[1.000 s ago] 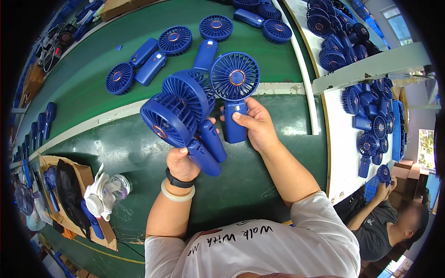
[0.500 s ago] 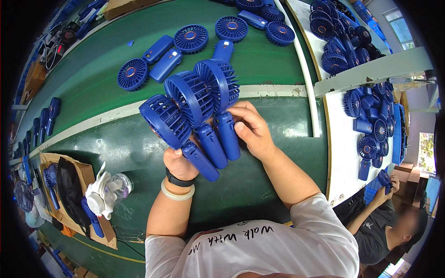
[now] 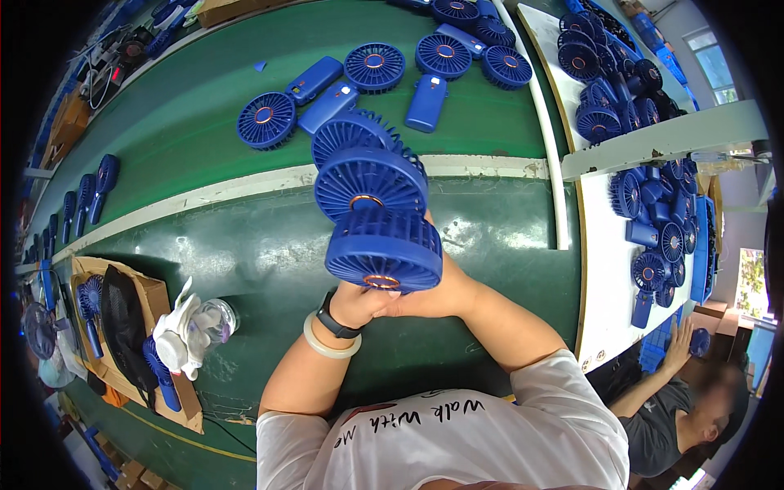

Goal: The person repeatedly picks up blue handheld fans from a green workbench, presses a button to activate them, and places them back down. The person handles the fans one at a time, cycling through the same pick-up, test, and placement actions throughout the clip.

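Three blue handheld fans are bunched between my hands, their round grilles stacked one behind another. The nearest fan (image 3: 384,257) shows its grille with a copper-coloured ring low in front. Behind it lean the middle fan (image 3: 367,184) and the farthest fan (image 3: 343,131). My left hand (image 3: 353,305), with a dark band and a pale bangle at the wrist, is closed below the nearest head. My right hand (image 3: 445,290) meets it from the right, also closed around the bunch. The handles and most of my fingers are hidden behind the heads.
More blue fans (image 3: 374,67) lie on the green belt (image 3: 196,131) beyond a pale rail. A cardboard tray (image 3: 151,286), white gloves (image 3: 181,331) and a clear jar (image 3: 219,318) stand left. Fans crowd a white table (image 3: 600,269) at right, beside a co-worker (image 3: 682,408).
The three fans have turned from handles toward me to grilles toward me, hiding the handles. My hands have come together beneath them. The fans on the belt have shifted right in view.
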Motion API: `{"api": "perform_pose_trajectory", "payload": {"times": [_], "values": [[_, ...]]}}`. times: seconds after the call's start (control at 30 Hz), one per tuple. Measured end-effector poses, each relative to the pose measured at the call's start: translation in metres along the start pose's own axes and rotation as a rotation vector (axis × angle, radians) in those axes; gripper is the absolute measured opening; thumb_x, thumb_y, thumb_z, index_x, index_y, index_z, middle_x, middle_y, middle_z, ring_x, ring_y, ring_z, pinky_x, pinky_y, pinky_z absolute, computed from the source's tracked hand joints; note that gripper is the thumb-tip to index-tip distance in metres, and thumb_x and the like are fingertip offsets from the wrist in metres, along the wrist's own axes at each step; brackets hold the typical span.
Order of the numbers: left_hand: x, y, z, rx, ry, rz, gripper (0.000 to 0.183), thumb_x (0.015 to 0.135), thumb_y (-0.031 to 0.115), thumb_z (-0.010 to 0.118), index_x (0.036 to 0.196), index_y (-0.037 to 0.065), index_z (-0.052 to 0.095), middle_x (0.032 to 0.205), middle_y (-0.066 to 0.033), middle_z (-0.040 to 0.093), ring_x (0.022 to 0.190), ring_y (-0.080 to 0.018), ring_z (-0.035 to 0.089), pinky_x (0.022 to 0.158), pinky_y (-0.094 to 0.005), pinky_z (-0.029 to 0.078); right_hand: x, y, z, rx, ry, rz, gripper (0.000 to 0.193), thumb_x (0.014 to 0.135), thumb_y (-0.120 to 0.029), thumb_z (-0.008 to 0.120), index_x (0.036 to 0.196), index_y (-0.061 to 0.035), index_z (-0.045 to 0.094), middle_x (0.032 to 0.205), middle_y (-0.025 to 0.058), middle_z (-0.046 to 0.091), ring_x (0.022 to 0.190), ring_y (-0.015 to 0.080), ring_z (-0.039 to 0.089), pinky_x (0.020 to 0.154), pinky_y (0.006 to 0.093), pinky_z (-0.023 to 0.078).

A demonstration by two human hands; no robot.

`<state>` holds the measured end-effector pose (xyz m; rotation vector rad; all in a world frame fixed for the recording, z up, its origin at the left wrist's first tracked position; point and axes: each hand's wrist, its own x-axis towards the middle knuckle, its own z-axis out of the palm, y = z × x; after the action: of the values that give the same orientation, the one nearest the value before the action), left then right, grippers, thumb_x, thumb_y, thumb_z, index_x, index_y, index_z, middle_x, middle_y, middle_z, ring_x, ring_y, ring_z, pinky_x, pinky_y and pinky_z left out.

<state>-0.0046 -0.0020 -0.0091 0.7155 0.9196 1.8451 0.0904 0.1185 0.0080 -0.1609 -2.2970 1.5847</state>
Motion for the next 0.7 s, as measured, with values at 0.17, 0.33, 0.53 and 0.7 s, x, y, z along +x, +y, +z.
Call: {"api": "perform_pose_trajectory", "payload": {"times": [0.17,0.33,0.53,0.7], "values": [[0.002,-0.001,0.004,0.038,-0.058,0.001,0.077,0.082,0.035,0.065,0.138,-0.002,0.028,0.14,-0.0147,0.034,0.129,-0.0266,0.035,0.108,-0.0389,0.028,0.001,-0.002,-0.011,0.556,0.041,0.294,0.105,0.052,-0.019,0.085,0.136,-0.0013,0.025,0.132,0.016,0.039,0.122,0.0287,0.042,0.103,0.0406,0.034],[0.014,0.0,0.008,0.291,0.029,0.197,0.078,0.088,0.034,0.058,0.143,0.0,0.014,0.148,-0.0176,0.018,0.136,-0.0276,0.023,0.11,-0.043,0.019,-0.005,0.007,-0.027,1.285,0.086,0.357,0.083,0.061,-0.031,0.077,0.13,0.0004,0.042,0.121,0.0145,0.055,0.109,0.0253,0.056,0.094,0.0383,0.045],[0.015,-0.002,0.004,0.268,0.01,0.157,0.079,0.084,0.026,0.066,0.142,0.001,0.019,0.143,-0.0149,0.028,0.134,-0.0269,0.029,0.105,-0.0429,0.027,0.003,0.005,-0.028,1.461,0.065,0.277,0.09,0.062,-0.052,0.07,0.128,0.0036,0.044,0.12,0.0276,0.053,0.103,0.0365,0.058,0.092,0.0437,0.047],[0.016,-0.005,0.0,0.264,0.014,0.192,0.082,0.08,0.026,0.071,0.141,0.003,0.023,0.141,-0.0125,0.032,0.131,-0.0257,0.032,0.102,-0.0428,0.032,0.001,0.015,-0.03,1.412,-0.018,0.265,0.101,0.064,-0.067,0.066,0.134,-0.0034,0.032,0.131,0.0238,0.042,0.12,0.0394,0.046,0.094,0.0547,0.045]]}}
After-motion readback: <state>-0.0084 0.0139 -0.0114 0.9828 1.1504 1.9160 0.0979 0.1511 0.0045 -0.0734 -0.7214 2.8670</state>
